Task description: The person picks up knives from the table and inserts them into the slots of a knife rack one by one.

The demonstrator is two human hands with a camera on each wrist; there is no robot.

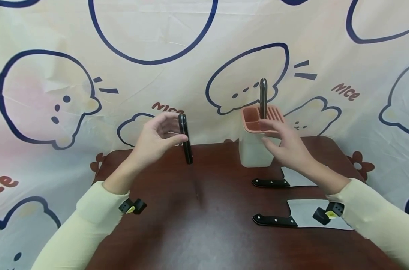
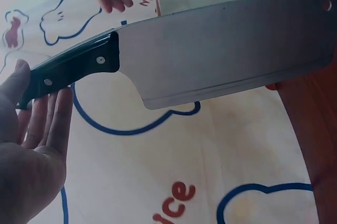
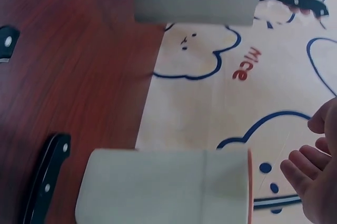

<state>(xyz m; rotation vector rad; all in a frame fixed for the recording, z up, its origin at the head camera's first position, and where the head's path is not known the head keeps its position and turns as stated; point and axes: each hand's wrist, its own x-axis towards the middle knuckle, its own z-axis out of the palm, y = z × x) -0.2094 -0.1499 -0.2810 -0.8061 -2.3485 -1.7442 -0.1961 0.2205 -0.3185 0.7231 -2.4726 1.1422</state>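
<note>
My left hand (image 1: 150,137) holds a cleaver (image 2: 226,48) by its black riveted handle, between thumb and fingers. In the left wrist view its broad blade stretches right, with a hole near the end corner. The head view shows the blade edge-on, hanging down above the table. My right hand (image 1: 290,144) is beside the knife holder (image 1: 253,152), its fingers relaxed near the slotted orange top. A black knife handle (image 1: 263,97) stands up out of that holder; its blade is hidden inside. In the right wrist view the right hand's fingers (image 3: 308,169) hold nothing.
Two more cleavers lie on the brown table (image 1: 191,232) at the right: the nearer cleaver (image 1: 275,220) and the farther cleaver (image 1: 271,183), handles pointing left. My right forearm partly covers their blades. A cartoon-printed cloth (image 1: 177,86) hangs behind the table.
</note>
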